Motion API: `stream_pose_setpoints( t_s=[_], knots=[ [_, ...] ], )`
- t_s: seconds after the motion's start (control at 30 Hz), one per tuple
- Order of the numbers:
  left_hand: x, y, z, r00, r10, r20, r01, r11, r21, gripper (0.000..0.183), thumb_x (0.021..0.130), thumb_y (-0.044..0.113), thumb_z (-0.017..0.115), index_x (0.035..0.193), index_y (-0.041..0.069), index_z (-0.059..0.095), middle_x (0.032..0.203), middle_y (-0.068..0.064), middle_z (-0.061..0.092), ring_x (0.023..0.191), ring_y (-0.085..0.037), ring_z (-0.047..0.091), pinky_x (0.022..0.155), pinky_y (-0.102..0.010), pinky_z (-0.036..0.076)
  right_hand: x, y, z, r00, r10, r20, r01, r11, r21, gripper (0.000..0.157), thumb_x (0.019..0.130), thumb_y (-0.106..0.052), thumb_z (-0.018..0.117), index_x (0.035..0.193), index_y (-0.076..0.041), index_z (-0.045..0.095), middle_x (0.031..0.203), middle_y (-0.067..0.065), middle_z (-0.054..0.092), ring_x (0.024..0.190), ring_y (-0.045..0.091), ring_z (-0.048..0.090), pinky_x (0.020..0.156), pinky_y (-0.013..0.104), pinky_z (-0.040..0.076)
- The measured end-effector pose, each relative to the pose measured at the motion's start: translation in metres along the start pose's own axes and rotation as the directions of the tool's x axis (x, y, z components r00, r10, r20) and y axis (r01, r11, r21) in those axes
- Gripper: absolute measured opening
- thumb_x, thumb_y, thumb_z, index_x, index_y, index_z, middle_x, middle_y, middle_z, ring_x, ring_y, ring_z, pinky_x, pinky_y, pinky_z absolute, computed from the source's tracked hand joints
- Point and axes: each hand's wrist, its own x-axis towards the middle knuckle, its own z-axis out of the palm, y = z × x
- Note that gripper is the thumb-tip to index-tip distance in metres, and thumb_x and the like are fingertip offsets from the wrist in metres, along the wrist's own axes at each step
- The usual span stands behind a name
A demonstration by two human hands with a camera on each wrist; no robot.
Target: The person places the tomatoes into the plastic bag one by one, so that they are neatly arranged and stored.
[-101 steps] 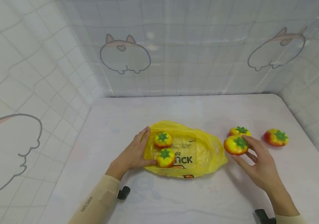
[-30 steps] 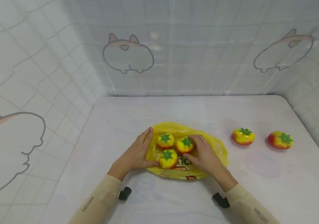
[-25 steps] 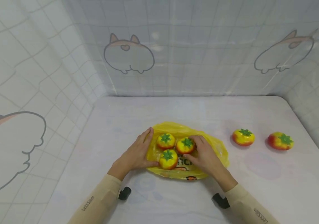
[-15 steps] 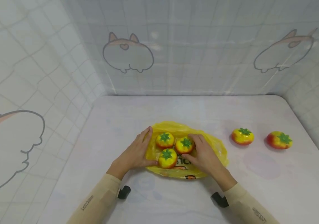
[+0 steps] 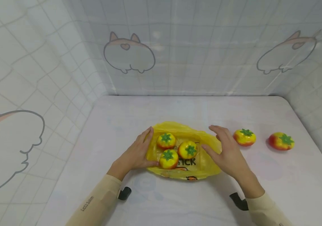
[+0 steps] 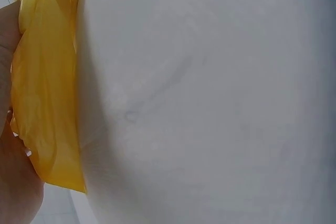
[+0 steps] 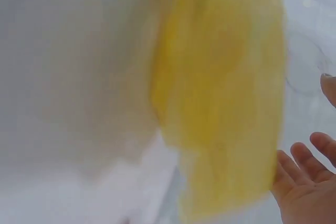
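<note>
A yellow plastic bag (image 5: 203, 166) with dark lettering lies with its mouth spread wide. Three yellow-red toy fruits with green star-shaped leaf tops sit inside: one at the back left (image 5: 166, 141), one at the front left (image 5: 168, 159) and one on the right (image 5: 187, 150). My left hand (image 5: 134, 153) holds the bag's left edge spread, its fingers and thumb far apart; the thumb tip is close to the front-left fruit. Over the bag's right side my right hand (image 5: 230, 153) holds nothing, thumb and fingers apart. Plastic partly hides the left hand in the left wrist view.
Two more toy fruits lie on the table right of the bag, one nearer (image 5: 244, 137) and one farther right (image 5: 281, 141). Tiled-pattern sheets with cartoon animals (image 5: 129, 56) enclose the white table (image 5: 178, 207). A black curved piece (image 5: 238, 201) is by the right wrist.
My right hand brought a fruit from the right into the bag, let it go and drew back rightward. That fruit now tilts toward the front right. The left hand stays at the bag's edge.
</note>
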Motion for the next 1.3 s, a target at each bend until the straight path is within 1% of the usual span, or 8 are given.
stream_pose_setpoints(
  t_s=[0.13, 0.23, 0.47, 0.53, 0.57, 0.63, 0.77, 1.3],
  knots=[
    [0.0, -0.001, 0.0, 1.0, 0.005, -0.007, -0.005, 1.0, 0.009, 0.137, 0.075, 0.068, 0.08, 0.165, 0.008, -0.004, 0.173, -0.01, 0.001, 0.155, -0.035, 0.022, 0.123, -0.049, 0.03, -0.002, 0.012, -0.025, 0.996, 0.016, -0.084, -0.021, 0.998, -0.053, 0.07, 0.085, -0.013, 0.084, 0.145, -0.003, 0.05, 0.143, 0.016, 0.053, 0.119, 0.035, 0.056, 0.098, 0.057, 0.052],
    [0.0, -0.001, 0.001, 1.0, 0.004, -0.004, -0.004, 1.0, 0.017, 0.137, 0.076, 0.069, 0.08, 0.165, 0.008, -0.005, 0.173, -0.011, 0.001, 0.155, -0.035, 0.022, 0.123, -0.048, 0.03, -0.006, 0.019, -0.04, 0.991, 0.056, -0.122, -0.064, 0.996, -0.068, 0.071, 0.084, -0.011, 0.084, 0.146, -0.006, 0.05, 0.144, 0.016, 0.053, 0.122, 0.037, 0.056, 0.105, 0.04, 0.051],
    [0.0, 0.0, 0.003, 1.0, -0.009, 0.003, 0.009, 1.0, 0.005, 0.138, 0.075, 0.069, 0.08, 0.165, 0.009, -0.005, 0.173, -0.01, 0.0, 0.155, -0.035, 0.023, 0.122, -0.049, 0.031, -0.017, 0.029, -0.056, 0.981, 0.163, -0.11, -0.17, 0.984, -0.06, 0.073, 0.087, -0.017, 0.083, 0.151, -0.011, 0.048, 0.149, 0.017, 0.049, 0.122, 0.043, 0.057, 0.106, 0.028, 0.05],
    [0.0, 0.0, 0.003, 1.0, -0.01, 0.004, 0.01, 1.0, -0.001, 0.138, 0.075, 0.068, 0.081, 0.165, 0.009, -0.005, 0.173, -0.01, 0.001, 0.154, -0.035, 0.023, 0.122, -0.049, 0.031, -0.019, 0.033, -0.057, 0.98, 0.169, -0.106, -0.176, 0.982, -0.06, 0.074, 0.087, -0.018, 0.083, 0.151, -0.011, 0.048, 0.15, 0.018, 0.048, 0.125, 0.043, 0.055, 0.105, 0.008, 0.039],
    [0.0, 0.001, 0.003, 1.0, -0.011, 0.004, 0.011, 1.0, -0.001, 0.138, 0.075, 0.068, 0.081, 0.165, 0.009, -0.005, 0.173, -0.01, 0.001, 0.154, -0.035, 0.024, 0.122, -0.048, 0.031, -0.02, 0.034, -0.058, 0.98, 0.171, -0.105, -0.178, 0.982, -0.06, 0.074, 0.087, -0.019, 0.083, 0.151, -0.011, 0.048, 0.15, 0.018, 0.048, 0.125, 0.042, 0.054, 0.106, 0.008, 0.038],
    [0.0, 0.001, 0.003, 1.0, -0.012, 0.006, 0.012, 1.0, 0.002, 0.138, 0.075, 0.068, 0.081, 0.165, 0.009, -0.005, 0.173, -0.01, 0.001, 0.154, -0.035, 0.024, 0.123, -0.048, 0.031, -0.022, 0.037, -0.059, 0.98, 0.171, -0.103, -0.176, 0.983, -0.046, 0.074, 0.087, -0.019, 0.084, 0.151, -0.01, 0.048, 0.15, 0.018, 0.048, 0.128, 0.043, 0.052, 0.112, 0.021, 0.042],
    [0.0, 0.002, 0.0, 1.0, -0.01, 0.007, 0.01, 1.0, 0.015, 0.138, 0.075, 0.069, 0.08, 0.165, 0.008, -0.005, 0.173, -0.01, 0.001, 0.154, -0.035, 0.023, 0.123, -0.048, 0.03, -0.026, 0.043, -0.061, 0.976, 0.196, -0.091, -0.2, 0.979, -0.035, 0.074, 0.087, -0.021, 0.084, 0.15, -0.009, 0.048, 0.151, 0.019, 0.047, 0.134, 0.044, 0.046, 0.105, 0.07, 0.04],
    [-0.001, 0.0, 0.0, 1.0, -0.01, -0.013, 0.01, 1.0, -0.003, 0.138, 0.075, 0.069, 0.08, 0.165, 0.007, -0.004, 0.173, -0.01, 0.002, 0.154, -0.035, 0.023, 0.123, -0.049, 0.03, -0.041, 0.069, -0.071, 0.971, 0.219, -0.096, -0.225, 0.972, -0.063, 0.081, 0.085, -0.022, 0.085, 0.152, -0.002, 0.045, 0.151, 0.027, 0.046, 0.138, 0.049, 0.039, 0.113, 0.071, 0.03]
  ],
)
